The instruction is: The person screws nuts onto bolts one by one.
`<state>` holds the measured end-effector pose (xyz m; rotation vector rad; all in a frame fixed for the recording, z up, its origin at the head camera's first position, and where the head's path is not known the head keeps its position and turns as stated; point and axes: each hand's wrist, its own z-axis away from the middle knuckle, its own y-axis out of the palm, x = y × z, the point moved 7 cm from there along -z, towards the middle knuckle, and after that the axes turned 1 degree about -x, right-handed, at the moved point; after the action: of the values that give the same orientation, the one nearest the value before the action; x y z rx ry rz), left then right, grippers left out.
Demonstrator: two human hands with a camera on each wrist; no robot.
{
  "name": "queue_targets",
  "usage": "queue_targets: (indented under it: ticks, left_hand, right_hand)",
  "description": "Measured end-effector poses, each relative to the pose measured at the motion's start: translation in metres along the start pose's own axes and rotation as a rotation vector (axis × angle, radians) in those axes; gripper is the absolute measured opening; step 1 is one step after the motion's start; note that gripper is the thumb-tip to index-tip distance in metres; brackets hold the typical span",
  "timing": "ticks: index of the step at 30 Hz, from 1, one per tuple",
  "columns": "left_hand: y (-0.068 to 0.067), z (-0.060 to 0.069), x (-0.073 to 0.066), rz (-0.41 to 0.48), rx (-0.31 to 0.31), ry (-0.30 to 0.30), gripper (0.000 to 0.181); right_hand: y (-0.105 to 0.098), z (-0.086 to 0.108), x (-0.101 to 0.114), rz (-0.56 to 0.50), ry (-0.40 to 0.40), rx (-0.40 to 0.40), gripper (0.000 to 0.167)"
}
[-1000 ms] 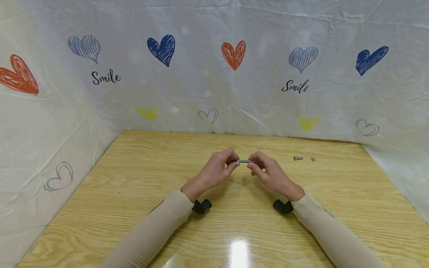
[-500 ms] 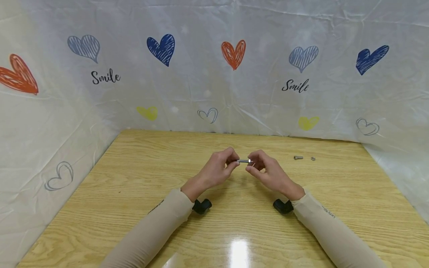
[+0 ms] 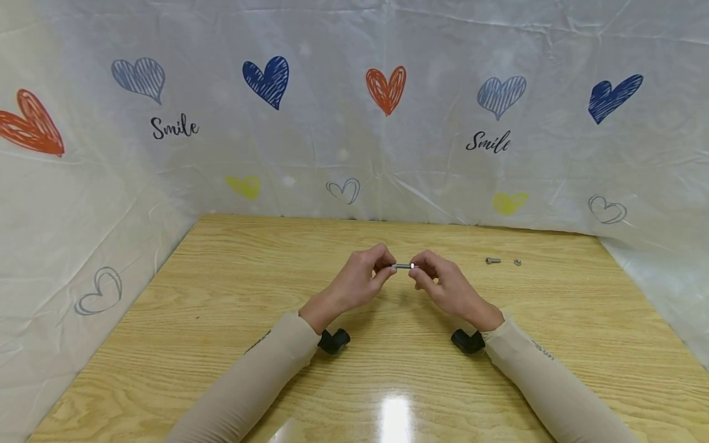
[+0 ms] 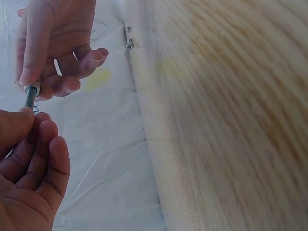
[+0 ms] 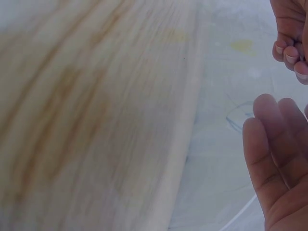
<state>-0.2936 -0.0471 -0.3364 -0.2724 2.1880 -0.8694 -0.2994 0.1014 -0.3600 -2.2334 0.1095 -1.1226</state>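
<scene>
My left hand (image 3: pixel 357 280) pinches one end of a metal bolt (image 3: pixel 403 266) held level above the table. At the bolt's other end, my right hand (image 3: pixel 448 286) pinches a nut (image 4: pixel 32 88) between thumb and forefinger. In the left wrist view the threaded shank (image 4: pixel 30 100) shows between the two hands, with the nut around it. The bolt's head is hidden in the left fingers. In the right wrist view both hands show at the right edge, and the bolt is out of sight.
A second bolt (image 3: pixel 493 261) and a loose nut (image 3: pixel 517 262) lie on the wooden table (image 3: pixel 249 264), to the right of my hands. Behind the table hangs a white sheet (image 3: pixel 316 141) printed with hearts. Black wrist mounts (image 3: pixel 334 342) stick out under my forearms.
My right thumb and forefinger came off the nut, baring it, and have closed on it again. The left hand and the bolt have stayed in place.
</scene>
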Motion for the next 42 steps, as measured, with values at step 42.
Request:
queue_targets:
  ticks: [42]
  left_hand:
    - [0.001,0.000,-0.001,0.005,0.001,0.011,0.005]
  right_hand:
    - [-0.006,0.001,0.038,0.032,0.058,-0.001,0.011]
